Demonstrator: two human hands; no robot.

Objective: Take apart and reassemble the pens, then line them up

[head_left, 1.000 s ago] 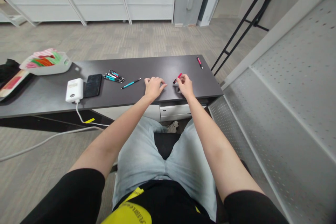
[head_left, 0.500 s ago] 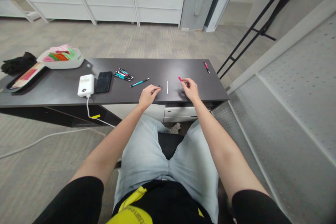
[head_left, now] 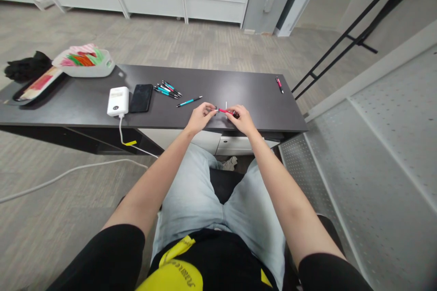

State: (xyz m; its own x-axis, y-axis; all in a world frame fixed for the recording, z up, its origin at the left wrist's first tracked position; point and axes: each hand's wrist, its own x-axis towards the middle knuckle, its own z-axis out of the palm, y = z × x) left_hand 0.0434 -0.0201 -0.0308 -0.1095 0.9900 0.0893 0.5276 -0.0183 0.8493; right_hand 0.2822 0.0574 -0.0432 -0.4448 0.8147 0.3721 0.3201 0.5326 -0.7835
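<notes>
My right hand (head_left: 242,119) is closed on a red pen barrel (head_left: 223,110), which points left over the dark desk. My left hand (head_left: 200,118) pinches a small pen piece (head_left: 215,109), dark with a pale end, right at the barrel's left end. Whether the two parts touch or only meet closely, I cannot tell. A thin white stick like a pen refill (head_left: 226,105) lies on the desk just behind the barrel, partly hidden by it. Left of my hands rests a blue pen (head_left: 189,102).
Several blue and red pens (head_left: 168,90) lie in a pile near a black phone (head_left: 141,98) and a white power bank (head_left: 118,101) with its cable. A white basket (head_left: 92,71) of colourful items stands far left. One red pen (head_left: 279,85) lies near the desk's right end.
My hands have come together, bringing the red barrel leftward to the small piece in my left hand. The whole view has shifted slightly.
</notes>
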